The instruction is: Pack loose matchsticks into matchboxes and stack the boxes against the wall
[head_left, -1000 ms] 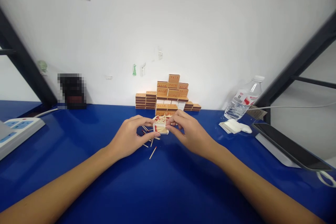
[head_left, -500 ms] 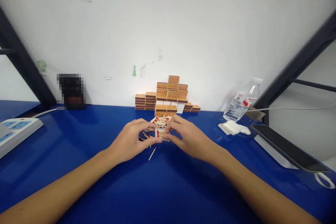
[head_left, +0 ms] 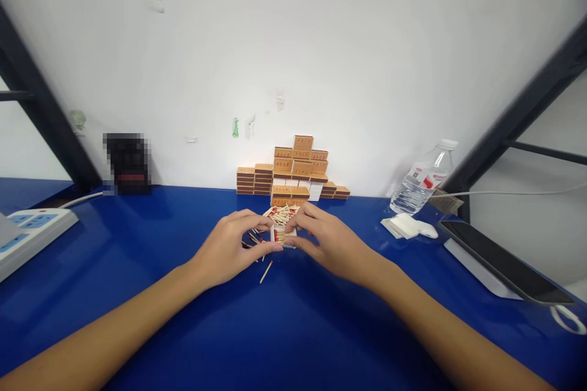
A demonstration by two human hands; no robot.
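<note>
Between my hands sits a small white matchbox tray (head_left: 272,234) with red-tipped matches (head_left: 279,237) lying in it. My left hand (head_left: 227,245) is closed on the tray's left end, thumb in front and fingers behind. With thumb and fingers pinched inside the tray's right part, my right hand (head_left: 331,239) is closed on matches, partly hidden by the fingers. Just behind the tray lies a heap of loose matches (head_left: 283,214), some scattered to the left under my left hand. One single match (head_left: 266,272) rests on the blue table (head_left: 293,330) in front.
Stacked matchboxes (head_left: 301,154) stand against the wall, with lower stacks (head_left: 263,179) on their left. To the right are a tilted water bottle (head_left: 419,177), a white earbud case (head_left: 406,225) and a phone (head_left: 502,259). A power strip (head_left: 41,235) lies at left.
My fingers have shifted very slightly at the tray, and both hands remain on it. The whole view has moved down a little in the picture.
</note>
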